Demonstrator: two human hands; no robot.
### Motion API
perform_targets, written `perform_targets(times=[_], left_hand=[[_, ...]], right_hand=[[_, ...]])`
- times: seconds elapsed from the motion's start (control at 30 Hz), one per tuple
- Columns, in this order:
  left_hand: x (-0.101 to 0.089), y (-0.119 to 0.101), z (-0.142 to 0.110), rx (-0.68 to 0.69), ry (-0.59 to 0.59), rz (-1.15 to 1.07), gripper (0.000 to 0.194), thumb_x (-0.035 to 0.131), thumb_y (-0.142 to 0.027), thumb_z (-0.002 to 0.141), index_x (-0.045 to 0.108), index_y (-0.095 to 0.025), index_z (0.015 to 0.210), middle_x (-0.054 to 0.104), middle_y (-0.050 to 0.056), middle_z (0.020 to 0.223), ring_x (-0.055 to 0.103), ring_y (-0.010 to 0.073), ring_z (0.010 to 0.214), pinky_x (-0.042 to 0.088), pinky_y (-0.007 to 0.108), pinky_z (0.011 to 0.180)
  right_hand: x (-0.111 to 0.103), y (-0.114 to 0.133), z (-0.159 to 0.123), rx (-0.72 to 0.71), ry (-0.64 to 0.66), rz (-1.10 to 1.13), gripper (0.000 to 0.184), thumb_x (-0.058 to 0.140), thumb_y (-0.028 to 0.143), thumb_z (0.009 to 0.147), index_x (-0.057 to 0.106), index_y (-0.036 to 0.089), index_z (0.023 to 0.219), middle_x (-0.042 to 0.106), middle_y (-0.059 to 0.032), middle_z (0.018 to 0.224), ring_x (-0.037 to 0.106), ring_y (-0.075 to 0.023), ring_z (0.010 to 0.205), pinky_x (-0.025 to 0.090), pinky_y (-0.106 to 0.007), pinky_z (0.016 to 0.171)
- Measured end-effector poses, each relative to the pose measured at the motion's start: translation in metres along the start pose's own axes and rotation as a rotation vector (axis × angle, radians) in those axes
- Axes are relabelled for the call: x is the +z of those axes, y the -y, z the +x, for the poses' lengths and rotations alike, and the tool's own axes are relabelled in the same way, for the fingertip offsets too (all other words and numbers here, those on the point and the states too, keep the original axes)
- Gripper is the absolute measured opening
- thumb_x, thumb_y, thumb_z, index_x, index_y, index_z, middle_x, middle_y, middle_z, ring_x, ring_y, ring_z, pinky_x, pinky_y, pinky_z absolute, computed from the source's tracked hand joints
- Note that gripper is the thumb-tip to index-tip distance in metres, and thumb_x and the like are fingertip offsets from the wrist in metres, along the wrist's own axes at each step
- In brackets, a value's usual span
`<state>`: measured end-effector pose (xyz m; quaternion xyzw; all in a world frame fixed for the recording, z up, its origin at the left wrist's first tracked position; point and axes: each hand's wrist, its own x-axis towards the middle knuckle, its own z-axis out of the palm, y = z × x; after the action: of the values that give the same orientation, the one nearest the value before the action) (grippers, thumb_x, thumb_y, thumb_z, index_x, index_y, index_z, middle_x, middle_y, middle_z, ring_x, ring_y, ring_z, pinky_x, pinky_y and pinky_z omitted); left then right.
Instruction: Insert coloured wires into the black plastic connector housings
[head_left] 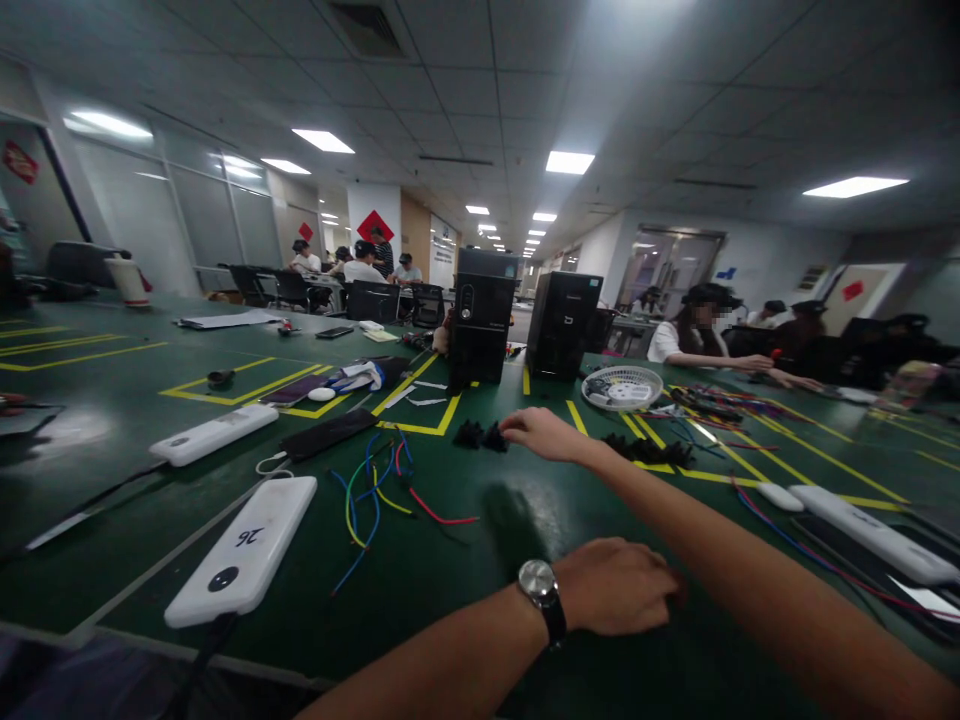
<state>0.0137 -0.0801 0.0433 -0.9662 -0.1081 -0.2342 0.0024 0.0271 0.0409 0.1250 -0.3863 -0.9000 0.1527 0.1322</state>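
Note:
My right hand (544, 434) reaches forward over the green table, its fingertips closed at a small black jagged piece (493, 438). Another such dark piece (468, 434) lies just left of it. Nearer to me, my left hand (619, 588), with a wristwatch (538, 580), is held low with its fingers curled in. What it holds, if anything, is hidden. To the right of my right wrist lies a row of black jagged pieces (649, 450). Loose red, blue, yellow and green wires (375, 490) are spread to the left of my hands.
Two black computer towers (484, 325) (564, 325) stand at the back. A white round basket (622, 388) sits right of them, near a pile of wires (720, 408). White power banks (244, 550) (214, 435) lie left. A co-worker (701, 335) sits across on the right.

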Motion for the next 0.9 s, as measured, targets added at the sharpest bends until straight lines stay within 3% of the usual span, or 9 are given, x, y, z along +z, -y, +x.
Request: perform_targets(times=[0.07,0.2,0.3,0.37,0.53,0.67,0.77,0.9], left_hand=[[-0.002,-0.002,0.0,-0.042,0.003,0.017,0.016,0.044,-0.024,0.086,0.056,-0.02,0.095,0.065,0.001,0.091,0.06,0.0155,0.087,0.045,0.028,0.077],[-0.007,-0.007,0.001,-0.08,-0.006,0.059,0.015,0.046,-0.024,0.085,0.055,-0.02,0.096,0.063,0.0,0.086,0.056,0.0156,0.084,0.042,0.028,0.072],[-0.012,-0.007,0.005,-0.141,-0.02,0.069,0.016,0.044,-0.023,0.086,0.055,-0.02,0.098,0.061,0.001,0.087,0.054,0.0156,0.084,0.041,0.028,0.073],[-0.015,0.001,0.009,-0.214,-0.05,0.068,0.018,0.041,-0.023,0.088,0.054,-0.019,0.101,0.06,0.003,0.09,0.053,0.0158,0.086,0.04,0.029,0.075],[-0.017,0.058,0.024,-0.493,-0.185,0.06,0.027,0.045,-0.025,0.087,0.05,-0.018,0.113,0.055,0.008,0.109,0.049,0.0205,0.103,0.04,0.035,0.087],[-0.005,0.119,0.043,-0.72,-0.167,-0.019,0.046,0.05,-0.035,0.084,0.044,-0.013,0.124,0.047,0.015,0.126,0.044,0.0248,0.116,0.035,0.037,0.098],[0.013,0.149,0.065,-0.767,-0.103,-0.082,0.059,0.052,-0.042,0.083,0.036,-0.013,0.132,0.038,0.016,0.139,0.038,0.0267,0.125,0.031,0.038,0.102],[0.039,0.165,0.097,-0.752,-0.031,-0.116,0.062,0.054,-0.046,0.08,0.037,-0.016,0.132,0.038,0.016,0.141,0.035,0.0289,0.128,0.031,0.04,0.101]], right_hand=[[-0.02,-0.041,-0.05,0.113,-0.09,-0.112,0.027,0.051,0.028,0.084,0.068,0.017,0.101,0.068,-0.0076,0.102,0.062,-0.0221,0.092,0.044,-0.028,0.082],[-0.052,-0.128,-0.158,0.473,-0.111,-0.128,0.028,0.046,0.027,0.087,0.067,0.015,0.101,0.068,-0.0125,0.1,0.064,-0.0221,0.08,0.046,-0.03,0.073],[-0.06,-0.179,-0.222,0.68,-0.183,-0.294,0.022,0.047,0.025,0.086,0.067,0.016,0.093,0.067,-0.0167,0.097,0.063,-0.0267,0.084,0.045,-0.035,0.073],[-0.057,-0.198,-0.25,0.785,-0.192,-0.422,0.021,0.049,0.026,0.086,0.066,0.016,0.09,0.066,-0.0194,0.096,0.062,-0.0303,0.087,0.045,-0.039,0.071],[-0.042,-0.207,-0.271,0.896,-0.112,-0.546,0.025,0.055,0.032,0.082,0.063,0.013,0.096,0.061,-0.0199,0.103,0.061,-0.0327,0.093,0.045,-0.04,0.072],[-0.044,-0.201,-0.272,0.912,-0.11,-0.496,0.016,0.055,0.025,0.082,0.062,0.015,0.092,0.062,-0.0148,0.1,0.061,-0.0272,0.095,0.044,-0.034,0.074],[-0.046,-0.195,-0.274,0.941,-0.172,-0.458,0.016,0.056,0.025,0.082,0.062,0.016,0.093,0.061,-0.0152,0.103,0.059,-0.0276,0.097,0.044,-0.034,0.075],[-0.045,-0.191,-0.273,0.98,-0.214,-0.435,0.018,0.051,0.018,0.083,0.06,0.014,0.098,0.061,-0.0176,0.104,0.059,-0.0286,0.098,0.044,-0.035,0.076]])
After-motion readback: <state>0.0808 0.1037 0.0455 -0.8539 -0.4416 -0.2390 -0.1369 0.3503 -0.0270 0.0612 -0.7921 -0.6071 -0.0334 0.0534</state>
